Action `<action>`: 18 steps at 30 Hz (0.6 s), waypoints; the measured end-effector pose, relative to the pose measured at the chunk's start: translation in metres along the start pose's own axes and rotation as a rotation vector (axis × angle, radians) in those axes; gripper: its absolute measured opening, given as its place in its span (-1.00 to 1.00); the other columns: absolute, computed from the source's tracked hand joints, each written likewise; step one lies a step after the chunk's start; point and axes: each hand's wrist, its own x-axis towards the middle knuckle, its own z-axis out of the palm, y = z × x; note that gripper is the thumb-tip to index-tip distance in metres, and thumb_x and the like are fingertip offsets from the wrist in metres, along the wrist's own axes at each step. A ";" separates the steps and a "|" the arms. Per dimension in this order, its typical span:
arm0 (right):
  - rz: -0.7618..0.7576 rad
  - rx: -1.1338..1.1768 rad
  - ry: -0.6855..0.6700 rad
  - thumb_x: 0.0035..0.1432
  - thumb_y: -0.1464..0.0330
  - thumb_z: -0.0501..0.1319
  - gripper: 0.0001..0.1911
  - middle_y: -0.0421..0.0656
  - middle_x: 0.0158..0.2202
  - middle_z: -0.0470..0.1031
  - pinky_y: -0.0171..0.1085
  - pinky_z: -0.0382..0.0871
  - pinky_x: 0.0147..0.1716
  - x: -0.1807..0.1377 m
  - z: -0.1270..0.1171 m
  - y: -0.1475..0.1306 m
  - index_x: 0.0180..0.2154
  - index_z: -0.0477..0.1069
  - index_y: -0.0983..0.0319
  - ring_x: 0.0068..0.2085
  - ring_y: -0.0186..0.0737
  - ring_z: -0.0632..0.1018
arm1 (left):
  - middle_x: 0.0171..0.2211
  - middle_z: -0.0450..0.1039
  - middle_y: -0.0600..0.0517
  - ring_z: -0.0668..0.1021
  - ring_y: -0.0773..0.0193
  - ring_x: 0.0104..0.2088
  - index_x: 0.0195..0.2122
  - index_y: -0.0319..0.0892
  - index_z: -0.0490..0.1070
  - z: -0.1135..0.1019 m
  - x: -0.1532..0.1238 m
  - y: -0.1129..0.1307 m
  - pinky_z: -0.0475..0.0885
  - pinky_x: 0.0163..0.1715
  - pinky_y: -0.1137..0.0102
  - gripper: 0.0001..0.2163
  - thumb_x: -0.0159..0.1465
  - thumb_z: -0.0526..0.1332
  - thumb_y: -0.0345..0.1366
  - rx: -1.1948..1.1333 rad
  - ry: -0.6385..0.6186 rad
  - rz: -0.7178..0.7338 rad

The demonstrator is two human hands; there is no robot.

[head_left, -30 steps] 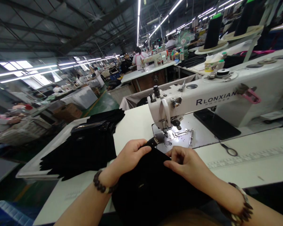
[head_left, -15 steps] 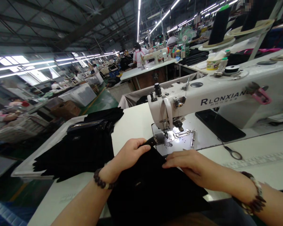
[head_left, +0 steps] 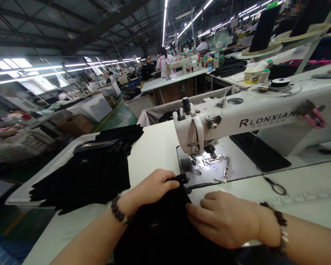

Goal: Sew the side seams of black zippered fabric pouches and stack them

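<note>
A black fabric piece [head_left: 151, 241] with a small pale label lies at the table's front edge below the sewing machine [head_left: 193, 132]. My left hand [head_left: 154, 186] pinches its upper end between thumb and fingers, at a black strip [head_left: 182, 179] with small metal studs. That end sits just in front of the needle plate, apart from the needle. My right hand [head_left: 223, 219] has its fingers curled onto the right edge of the same piece, fingertips pressed together. The folds under both hands are too dark to make out.
A stack of similar black pieces [head_left: 85, 173] lies on the left in a white tray [head_left: 19, 198]. To the right are a black phone [head_left: 259, 152], a black-handled tool with a ring [head_left: 278, 187] and pink-handled snips [head_left: 316, 117] on the machine. Another person [head_left: 165, 62] sits farther back.
The fabric's upper end has come toward me, a little away from the needle. My right hand has moved lower, and its fingers have gone from nearly straight to curled on the edge.
</note>
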 end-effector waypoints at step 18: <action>0.519 -0.082 -0.211 0.08 0.61 0.05 -0.80 -0.08 -0.37 0.47 -0.34 0.11 -0.61 0.002 0.042 0.068 -0.33 0.39 0.31 -0.47 -0.29 0.45 | -0.27 0.49 -0.11 0.46 0.07 -0.12 -0.36 -0.22 0.48 0.018 0.132 -0.039 0.31 -0.16 0.32 -0.88 0.10 0.18 -0.35 0.210 0.271 -0.045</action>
